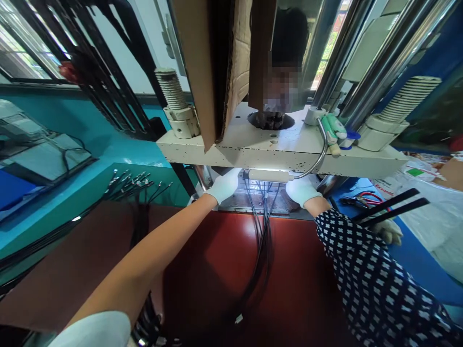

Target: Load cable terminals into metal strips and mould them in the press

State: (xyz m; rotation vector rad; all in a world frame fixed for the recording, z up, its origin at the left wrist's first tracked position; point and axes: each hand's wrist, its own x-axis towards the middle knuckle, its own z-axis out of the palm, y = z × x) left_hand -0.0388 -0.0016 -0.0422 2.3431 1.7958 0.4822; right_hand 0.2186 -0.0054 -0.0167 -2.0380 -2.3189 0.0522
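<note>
**Black cables (266,226) run between my left hand (226,187) and right hand (301,192)**

They cross the metal fixture (235,201), right of my left glove and left of my right, and trail toward me over the red-brown tabletop (217,270). A tubular lamp (267,176) sits just above them, below the off-white crossbeam (282,157). Glare hides my fingers; I can't tell whether either hand grips anything.

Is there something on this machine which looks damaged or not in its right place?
Yes, slight wear: the white machine plate has dark chips along its front edge, as if paint came off. The cardboard above it has a rough, frayed edge. The black cables seem fine.
</note>
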